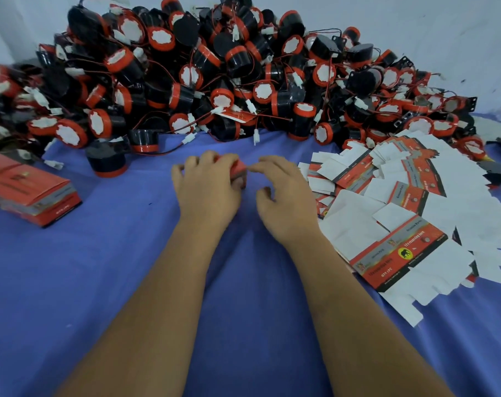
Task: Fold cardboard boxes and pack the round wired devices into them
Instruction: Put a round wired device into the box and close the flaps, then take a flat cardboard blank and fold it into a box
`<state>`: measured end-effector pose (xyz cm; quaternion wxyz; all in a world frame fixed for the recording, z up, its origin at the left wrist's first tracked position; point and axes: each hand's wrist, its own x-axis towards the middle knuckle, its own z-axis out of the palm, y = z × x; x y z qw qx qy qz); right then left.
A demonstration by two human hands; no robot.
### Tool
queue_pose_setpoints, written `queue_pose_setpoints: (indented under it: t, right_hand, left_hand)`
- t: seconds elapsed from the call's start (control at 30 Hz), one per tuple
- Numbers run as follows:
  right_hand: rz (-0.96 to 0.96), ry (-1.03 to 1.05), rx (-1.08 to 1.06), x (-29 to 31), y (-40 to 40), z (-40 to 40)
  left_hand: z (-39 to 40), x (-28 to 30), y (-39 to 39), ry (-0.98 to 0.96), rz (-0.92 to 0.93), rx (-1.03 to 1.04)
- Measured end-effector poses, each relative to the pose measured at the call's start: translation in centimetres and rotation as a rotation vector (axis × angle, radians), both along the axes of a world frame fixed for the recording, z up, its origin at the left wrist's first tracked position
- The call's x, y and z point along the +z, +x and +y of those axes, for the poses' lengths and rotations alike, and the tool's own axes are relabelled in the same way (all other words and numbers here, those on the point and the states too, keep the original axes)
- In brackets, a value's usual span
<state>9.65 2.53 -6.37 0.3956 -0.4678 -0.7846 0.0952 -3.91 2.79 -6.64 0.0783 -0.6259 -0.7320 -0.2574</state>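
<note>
- Head view: the left hand point(207, 181) grips a small red box point(237, 167) over the blue counter point(114, 267), fingers curled round it; the right hand point(283, 193) pinches its flap.
- The box hides most of itself, so a loose flap may spring open.
- The heap of round devices point(214, 75) sits just behind; tangled wires could drag neighbours.
- Flat boxes point(401, 224) lie at the right, near enough to be swept by an elbow.
</note>
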Motion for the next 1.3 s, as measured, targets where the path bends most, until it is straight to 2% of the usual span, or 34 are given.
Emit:
queue_pose_setpoints:
  t: [0.13, 0.2, 0.27, 0.33, 0.4, 0.47, 0.57, 0.63, 0.67, 0.73, 0.77, 0.87, 0.9, 1.0, 1.1, 1.2, 1.3]
  right_hand:
    - [-0.177, 0.112, -0.274, 0.0, 1.0, 0.3]
    - [-0.2, 0.085, -0.395, 0.1, 1.4, 0.4]
    - [-0.244, 0.047, -0.474, 0.2, 1.6, 0.4]
    - [-0.38, -0.028, -0.549, 0.6, 1.7, 0.2]
    - [-0.522, -0.103, -0.63, 1.0, 1.9, 0.0]
    - [-0.594, -0.165, -0.68, 1.9, 2.6, -0.1]
    - [-0.518, -0.404, -0.684, 3.5, 3.7, -0.1]
    - [-0.457, -0.615, -0.652, 4.0, 4.0, -0.3]
    - [-0.463, -0.643, -0.622, 4.0, 4.0, -0.4]
    - [-0.459, -0.539, -0.519, 3.3, 3.6, -0.3]
    - [-0.398, -0.459, -0.425, 2.9, 3.3, -0.1]
    - [-0.058, -0.35, -0.129, 1.9, 2.0, 0.0]
    - [-0.027, -0.297, -0.102, 1.5, 1.8, 0.1]
    - [-0.267, -0.081, -0.319, 0.2, 2.4, 0.7]
    - [-0.41, -0.125, -0.611, 0.0, 3.2, 1.1]
    - [-0.299, -0.234, -0.648, 0.1, 3.7, 1.2]
    - [-0.058, -0.124, -0.468, 0.2, 4.0, 1.3]
  left_hand:
    - [-0.4, 1.1, -2.3, -0.109, -0.026, 0.391]
    - [-0.8, 1.3, -3.2, -0.025, -0.088, 0.418]
    - [-1.0, 1.5, -3.2, 0.163, -0.126, 0.258]
    - [-1.2, 1.7, -1.5, 0.272, -0.156, -0.027]
    - [-1.3, 1.5, 1.4, 0.178, -0.186, -0.3]
    - [-1.5, 0.6, 4.2, 0.009, -0.115, -0.466]
    - [-1.7, -0.2, 6.2, -0.155, -0.073, -0.58]
    - [-1.8, -0.4, 6.4, -0.165, -0.06, -0.646]
    - [-1.9, -0.4, 6.4, -0.158, -0.094, -0.662]
    - [-2.1, -0.3, 6.3, -0.16, -0.196, -0.634]
    - [-2.1, -0.2, 6.2, -0.163, -0.22, -0.587]
    - [-1.8, -0.4, 5.7, -0.162, -0.163, -0.408]
    - [-1.6, -0.6, 5.4, -0.181, -0.12, -0.357]
    - [-1.2, -1.1, 5.2, -0.222, -0.086, -0.262]
    - [-1.1, -1.1, 5.2, -0.191, -0.134, -0.226]
    - [-1.0, -1.0, 4.9, -0.174, -0.161, -0.274]
    - [-0.7, -1.2, 4.7, -0.219, -0.101, -0.248]
